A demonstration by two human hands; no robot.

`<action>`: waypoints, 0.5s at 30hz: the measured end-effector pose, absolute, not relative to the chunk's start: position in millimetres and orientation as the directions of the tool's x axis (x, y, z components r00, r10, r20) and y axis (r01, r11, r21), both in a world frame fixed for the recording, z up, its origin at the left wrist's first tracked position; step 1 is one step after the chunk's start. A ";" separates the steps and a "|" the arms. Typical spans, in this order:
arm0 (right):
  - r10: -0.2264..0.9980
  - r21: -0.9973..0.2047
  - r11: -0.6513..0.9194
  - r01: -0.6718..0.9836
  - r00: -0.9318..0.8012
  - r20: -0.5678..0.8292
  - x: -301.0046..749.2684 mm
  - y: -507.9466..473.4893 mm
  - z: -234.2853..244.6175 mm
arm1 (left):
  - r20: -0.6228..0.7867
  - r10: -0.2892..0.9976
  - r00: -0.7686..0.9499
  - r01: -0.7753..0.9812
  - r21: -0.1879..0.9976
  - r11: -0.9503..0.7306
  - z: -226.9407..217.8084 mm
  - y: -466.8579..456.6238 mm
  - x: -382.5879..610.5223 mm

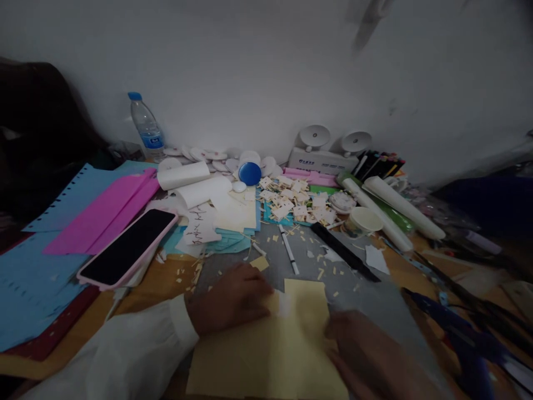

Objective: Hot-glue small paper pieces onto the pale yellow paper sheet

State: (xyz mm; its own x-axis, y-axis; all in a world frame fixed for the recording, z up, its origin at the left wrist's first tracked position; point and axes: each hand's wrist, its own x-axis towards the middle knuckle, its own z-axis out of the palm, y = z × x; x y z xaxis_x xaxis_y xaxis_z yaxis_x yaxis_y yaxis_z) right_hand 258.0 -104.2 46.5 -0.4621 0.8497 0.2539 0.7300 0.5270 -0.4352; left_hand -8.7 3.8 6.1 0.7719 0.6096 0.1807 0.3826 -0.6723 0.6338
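Observation:
A sheet of yellow paper (266,355) lies before me on a grey mat (387,328), with a narrower part sticking up at its top right. My left hand (233,297) is bent over the upper left of this sheet, its fingers together and pressing on it. Close to those fingertips is a small whitish patch (285,304). At the sheet's right edge is my right hand (366,350), blurred by motion; its fingers look curled, but whether they hold anything is unclear. A white pen (288,250) and a black box cutter (345,251) lie beyond the paper.
A phone (129,247) rests at left by pink paper (97,214) and blue sheets (37,283). Small cut card pieces (287,200) are heaped at the back, with scraps around. A paper cup (364,220), a water bottle (147,128) and a blue-handled tool (458,328) stand or lie about.

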 end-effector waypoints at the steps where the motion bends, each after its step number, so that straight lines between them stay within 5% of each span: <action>1: 0.836 -0.447 0.546 0.709 -0.494 0.238 243.1 -88.7 45.0 | 0.178 0.609 0.773 0.390 0.625 -0.677 6.4 3.8 -8.2; 5: 0.756 -0.486 0.628 0.607 -0.625 0.197 209.7 -45.5 21.4 | 0.162 0.623 0.766 0.439 0.575 -0.690 5.0 3.4 -5.6; 15: 0.773 -0.606 0.590 0.534 -0.590 0.233 216.2 -42.8 -11.0 | 0.157 0.637 0.755 0.430 0.616 -0.660 5.1 6.5 -3.1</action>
State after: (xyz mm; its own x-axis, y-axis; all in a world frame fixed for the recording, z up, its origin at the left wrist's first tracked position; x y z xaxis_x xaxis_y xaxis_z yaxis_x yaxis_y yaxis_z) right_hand 216.2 -42.8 -11.0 -0.5898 0.7733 0.2328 0.5341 0.5897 -0.6058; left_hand -3.1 6.5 5.1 0.7545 0.6374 0.1565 0.4298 -0.6601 0.6160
